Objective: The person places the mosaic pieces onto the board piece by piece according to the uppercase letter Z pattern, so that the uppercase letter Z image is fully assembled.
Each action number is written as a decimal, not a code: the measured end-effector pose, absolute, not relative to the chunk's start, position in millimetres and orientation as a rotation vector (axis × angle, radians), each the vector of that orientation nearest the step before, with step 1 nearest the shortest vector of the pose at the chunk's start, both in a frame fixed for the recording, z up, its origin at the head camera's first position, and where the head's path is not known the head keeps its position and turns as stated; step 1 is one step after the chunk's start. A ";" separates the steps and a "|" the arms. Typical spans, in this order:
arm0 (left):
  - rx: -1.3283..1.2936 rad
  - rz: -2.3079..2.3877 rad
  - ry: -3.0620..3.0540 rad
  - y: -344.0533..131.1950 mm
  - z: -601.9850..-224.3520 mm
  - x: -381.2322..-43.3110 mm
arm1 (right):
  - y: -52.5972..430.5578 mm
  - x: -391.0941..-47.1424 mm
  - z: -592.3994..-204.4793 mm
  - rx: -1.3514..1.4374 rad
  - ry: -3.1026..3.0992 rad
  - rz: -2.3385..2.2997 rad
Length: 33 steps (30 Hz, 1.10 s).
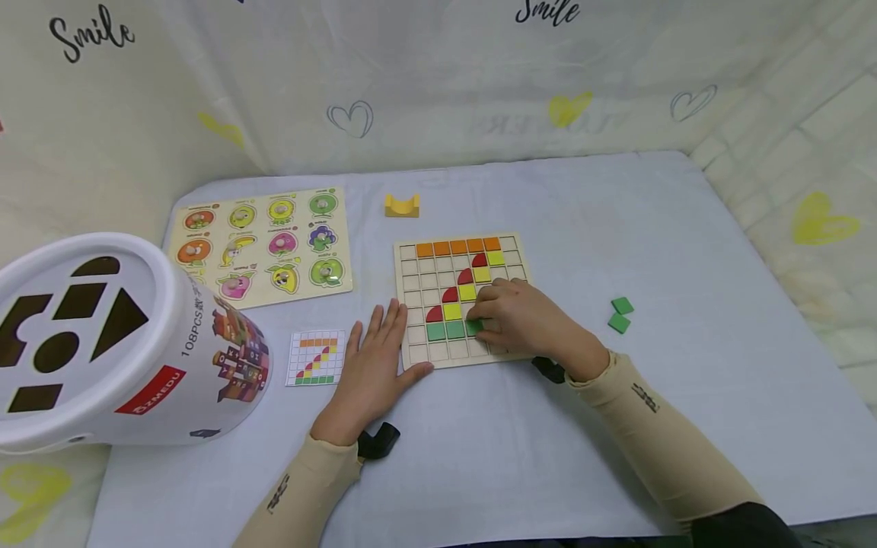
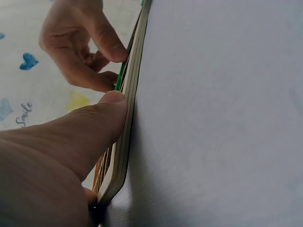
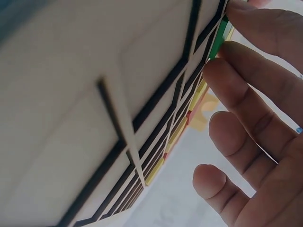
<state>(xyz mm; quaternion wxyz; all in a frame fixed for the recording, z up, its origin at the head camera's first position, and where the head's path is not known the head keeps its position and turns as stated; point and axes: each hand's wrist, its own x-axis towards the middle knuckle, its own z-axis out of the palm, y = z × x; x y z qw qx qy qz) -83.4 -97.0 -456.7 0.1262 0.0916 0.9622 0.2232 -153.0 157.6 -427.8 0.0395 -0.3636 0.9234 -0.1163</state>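
A wooden grid board (image 1: 425, 353) holds a row of orange squares (image 1: 458, 247), a slanting line of yellow squares (image 1: 452, 311) and red quarter-round pieces (image 1: 435, 313), and green tiles (image 1: 445, 330) low on the left. My right hand (image 1: 514, 316) pinches another green tile (image 3: 218, 40) between thumb and fingertips, low over the board beside the green row. My left hand (image 1: 375, 354) lies with fingers spread at the board's left side, its thumb (image 2: 111, 111) against the near edge. A small pattern card (image 1: 291, 377) with a matching coloured design lies left of that hand.
Two loose green tiles (image 1: 620, 313) lie to the right. A fruit puzzle board (image 1: 263, 228) and a yellow arch block (image 1: 402, 206) sit behind. A big white shape-sorter bucket (image 1: 157, 304) stands at the left, near the pattern card.
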 end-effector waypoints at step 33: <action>0.271 0.642 2.796 -98.3 -457.8 -83.3 | 324.7 -129.7 -428.2 -0.576 2.984 -0.279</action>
